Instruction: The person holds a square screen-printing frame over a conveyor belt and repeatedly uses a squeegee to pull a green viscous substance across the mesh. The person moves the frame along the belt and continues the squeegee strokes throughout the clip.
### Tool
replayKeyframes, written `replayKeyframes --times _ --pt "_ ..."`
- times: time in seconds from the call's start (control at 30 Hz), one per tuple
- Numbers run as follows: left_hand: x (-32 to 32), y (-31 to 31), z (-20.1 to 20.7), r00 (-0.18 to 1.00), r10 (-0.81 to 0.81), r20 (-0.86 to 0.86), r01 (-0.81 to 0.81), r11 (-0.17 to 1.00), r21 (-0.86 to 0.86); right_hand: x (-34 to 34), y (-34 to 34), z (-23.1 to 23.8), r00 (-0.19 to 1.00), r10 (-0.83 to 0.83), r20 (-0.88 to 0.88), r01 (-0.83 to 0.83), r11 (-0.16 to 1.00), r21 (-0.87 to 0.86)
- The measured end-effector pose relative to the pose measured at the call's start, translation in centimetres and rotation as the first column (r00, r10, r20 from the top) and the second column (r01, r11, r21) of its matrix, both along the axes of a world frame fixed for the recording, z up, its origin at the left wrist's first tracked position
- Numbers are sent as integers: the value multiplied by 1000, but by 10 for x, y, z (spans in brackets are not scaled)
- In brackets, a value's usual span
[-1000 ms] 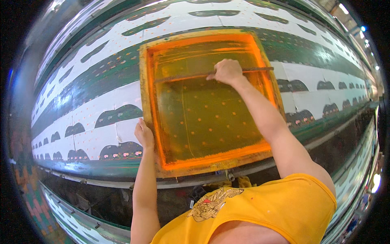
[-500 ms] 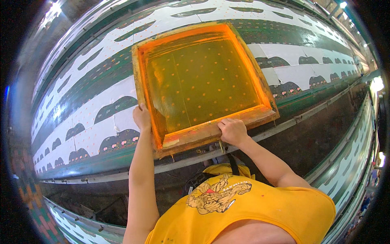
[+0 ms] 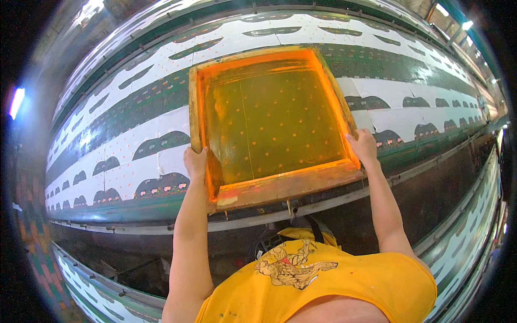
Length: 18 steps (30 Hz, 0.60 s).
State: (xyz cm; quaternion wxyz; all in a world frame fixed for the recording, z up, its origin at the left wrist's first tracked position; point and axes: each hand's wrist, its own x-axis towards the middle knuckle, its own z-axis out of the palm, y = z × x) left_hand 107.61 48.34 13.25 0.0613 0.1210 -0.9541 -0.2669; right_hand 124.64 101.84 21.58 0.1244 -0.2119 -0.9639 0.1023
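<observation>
An orange-stained wooden printing screen (image 3: 274,126) is held by its side rails over the long tabletop (image 3: 377,188), its left rail gripped by the closed left hand (image 3: 195,163) and its right rail by the closed right hand (image 3: 363,147), above white fabric (image 3: 134,140) printed with dark green arches.

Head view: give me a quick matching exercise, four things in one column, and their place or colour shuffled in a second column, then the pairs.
Things:
1. left hand
2. right hand
3. screen frame
4. printed cloth

Place or colour:
A. white and green with dark arch shapes, stretched along the long table
B. grip on the frame's right edge
C. orange-stained wood around a yellowish mesh
D. grip on the frame's left edge, near the lower corner

Pairs: 1-D, 2-B, 3-C, 4-A
</observation>
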Motion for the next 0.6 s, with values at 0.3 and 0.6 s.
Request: replayKeyframes --times 0.3,0.6 --pt "-3 3 5 1000 20 23 -19 999 -41 -26 66 -50 975 -40 220 96 964 -249" --pt "-15 -9 13 998 -24 58 26 999 -37 -35 72 -53 987 40 154 -7 978 -210"
